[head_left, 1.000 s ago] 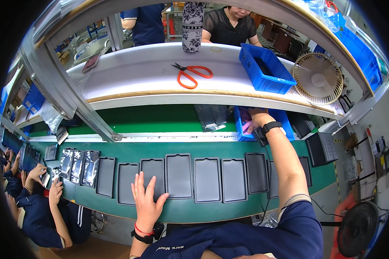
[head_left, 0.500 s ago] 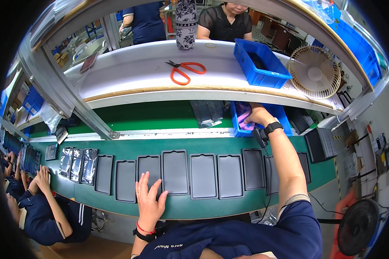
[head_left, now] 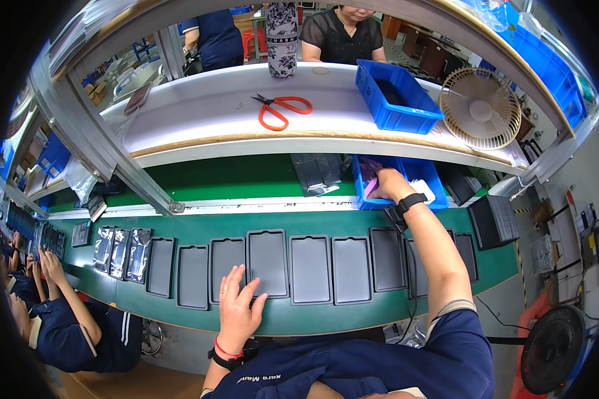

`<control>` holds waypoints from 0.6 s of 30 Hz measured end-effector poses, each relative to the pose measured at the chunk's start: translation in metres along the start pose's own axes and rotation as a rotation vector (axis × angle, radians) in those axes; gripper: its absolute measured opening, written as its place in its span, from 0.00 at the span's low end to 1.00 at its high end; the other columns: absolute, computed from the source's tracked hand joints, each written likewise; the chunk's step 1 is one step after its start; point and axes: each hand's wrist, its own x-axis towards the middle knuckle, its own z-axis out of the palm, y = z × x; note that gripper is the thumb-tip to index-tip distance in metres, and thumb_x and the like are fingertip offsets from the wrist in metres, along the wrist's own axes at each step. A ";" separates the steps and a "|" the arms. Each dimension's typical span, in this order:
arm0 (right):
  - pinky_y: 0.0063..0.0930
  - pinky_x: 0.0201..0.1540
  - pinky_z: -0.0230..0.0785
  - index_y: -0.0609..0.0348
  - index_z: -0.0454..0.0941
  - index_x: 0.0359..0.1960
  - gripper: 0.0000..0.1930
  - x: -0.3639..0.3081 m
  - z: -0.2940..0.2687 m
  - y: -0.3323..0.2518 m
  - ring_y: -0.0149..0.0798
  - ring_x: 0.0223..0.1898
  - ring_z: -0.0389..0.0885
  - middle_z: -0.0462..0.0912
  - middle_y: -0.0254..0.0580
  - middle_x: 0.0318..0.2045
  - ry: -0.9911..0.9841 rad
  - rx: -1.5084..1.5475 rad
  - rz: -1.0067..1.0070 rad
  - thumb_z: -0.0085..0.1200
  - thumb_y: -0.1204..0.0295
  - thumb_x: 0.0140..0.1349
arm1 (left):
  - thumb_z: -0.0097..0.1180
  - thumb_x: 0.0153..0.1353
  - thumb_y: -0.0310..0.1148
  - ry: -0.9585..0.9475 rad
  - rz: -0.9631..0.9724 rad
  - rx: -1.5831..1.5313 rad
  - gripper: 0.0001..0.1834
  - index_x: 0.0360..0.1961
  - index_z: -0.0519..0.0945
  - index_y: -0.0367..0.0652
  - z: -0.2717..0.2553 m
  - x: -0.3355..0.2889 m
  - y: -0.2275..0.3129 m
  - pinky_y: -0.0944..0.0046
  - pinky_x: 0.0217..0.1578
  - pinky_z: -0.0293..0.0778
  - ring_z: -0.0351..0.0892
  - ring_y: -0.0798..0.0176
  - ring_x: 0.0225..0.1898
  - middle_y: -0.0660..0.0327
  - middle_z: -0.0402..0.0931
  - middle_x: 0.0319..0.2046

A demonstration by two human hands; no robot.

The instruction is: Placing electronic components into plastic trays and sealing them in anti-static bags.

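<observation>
My right hand (head_left: 391,184) reaches into a blue bin (head_left: 432,174) under the shelf. It is beside a pink-purple packet (head_left: 369,169); the bin and my hand hide most of its fingers, so their grip does not show. White pieces (head_left: 422,191) lie in the bin's right part. My left hand (head_left: 238,307), its fingers spread and holding nothing, is at the near edge of a row of shallow black trays. Nearest to its fingertips are one tray (head_left: 267,263) and its left neighbour (head_left: 227,251). More trays, such as this one (head_left: 311,269), continue to the right.
Silvery film-wrapped pieces (head_left: 138,255) lie left of the trays. A stack of black trays (head_left: 492,223) stands at the right. On the shelf are orange-handled scissors (head_left: 274,112), a blue bin (head_left: 396,123) and a fan (head_left: 480,108). A cable (head_left: 416,292) hangs past my right arm. Co-workers (head_left: 66,319) sit at the left.
My right hand has shifted slightly left within the bin, and the white pieces now show. My left hand has moved a little right and nearer to me, still spread.
</observation>
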 end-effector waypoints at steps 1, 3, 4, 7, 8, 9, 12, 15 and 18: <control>0.39 0.46 0.73 0.66 0.75 0.45 0.33 -0.001 -0.004 -0.004 0.50 0.44 0.79 0.80 0.56 0.40 -0.046 0.011 0.034 0.71 0.68 0.32 | 0.64 0.48 0.30 -0.001 -0.001 0.002 0.17 0.40 0.80 0.37 0.000 0.000 0.000 0.49 0.58 0.60 0.65 0.42 0.58 0.44 0.67 0.55; 0.40 0.47 0.72 0.65 0.75 0.46 0.32 -0.006 -0.012 -0.011 0.50 0.47 0.78 0.79 0.57 0.42 -0.007 -0.056 0.025 0.70 0.69 0.33 | 0.64 0.48 0.30 0.002 0.003 0.003 0.16 0.39 0.80 0.36 0.001 -0.001 0.000 0.48 0.58 0.60 0.66 0.42 0.58 0.45 0.69 0.54; 0.40 0.48 0.72 0.64 0.74 0.47 0.31 -0.007 -0.014 -0.013 0.51 0.50 0.76 0.78 0.58 0.44 0.033 -0.123 0.018 0.68 0.70 0.35 | 0.64 0.48 0.30 0.001 0.001 0.005 0.16 0.39 0.80 0.36 0.002 -0.002 0.000 0.48 0.58 0.60 0.66 0.42 0.58 0.45 0.69 0.54; 0.41 0.50 0.70 0.57 0.74 0.49 0.23 0.002 -0.004 0.005 0.55 0.51 0.75 0.75 0.54 0.49 0.063 -0.069 -0.090 0.56 0.78 0.47 | 0.64 0.48 0.31 0.001 -0.001 -0.014 0.16 0.39 0.80 0.39 0.004 -0.003 -0.001 0.44 0.57 0.60 0.66 0.44 0.58 0.48 0.69 0.54; 0.41 0.50 0.70 0.54 0.75 0.49 0.21 0.002 -0.005 0.004 0.56 0.50 0.75 0.75 0.52 0.51 0.106 -0.063 -0.170 0.51 0.80 0.50 | 0.64 0.48 0.31 -0.008 0.002 -0.020 0.15 0.39 0.80 0.39 0.004 -0.004 -0.002 0.44 0.57 0.60 0.67 0.44 0.58 0.48 0.69 0.54; 0.41 0.53 0.68 0.49 0.75 0.50 0.21 0.007 -0.011 0.003 0.57 0.52 0.73 0.73 0.50 0.54 -0.032 -0.100 -0.206 0.47 0.80 0.53 | 0.64 0.48 0.31 -0.017 0.005 -0.026 0.15 0.39 0.80 0.39 0.004 -0.004 -0.003 0.44 0.57 0.61 0.67 0.44 0.57 0.49 0.70 0.53; 0.41 0.56 0.66 0.48 0.74 0.52 0.24 -0.001 -0.010 -0.001 0.54 0.55 0.71 0.71 0.51 0.55 -0.040 -0.157 -0.317 0.50 0.80 0.50 | 0.64 0.48 0.31 -0.037 0.021 -0.024 0.15 0.38 0.80 0.39 0.005 -0.004 -0.004 0.45 0.57 0.61 0.68 0.45 0.57 0.49 0.71 0.52; 0.42 0.58 0.64 0.49 0.73 0.53 0.28 -0.006 -0.018 -0.014 0.51 0.56 0.70 0.70 0.51 0.56 -0.092 -0.099 -0.211 0.56 0.79 0.45 | 0.64 0.47 0.31 -0.046 0.026 -0.026 0.15 0.38 0.80 0.39 0.006 -0.004 -0.003 0.45 0.57 0.61 0.68 0.46 0.57 0.50 0.71 0.51; 0.42 0.58 0.64 0.50 0.71 0.54 0.33 -0.003 -0.017 -0.014 0.51 0.56 0.70 0.70 0.52 0.56 -0.098 -0.066 -0.227 0.61 0.76 0.39 | 0.64 0.47 0.31 -0.052 0.029 -0.023 0.15 0.38 0.80 0.39 0.006 -0.004 -0.002 0.45 0.57 0.61 0.69 0.47 0.56 0.50 0.72 0.50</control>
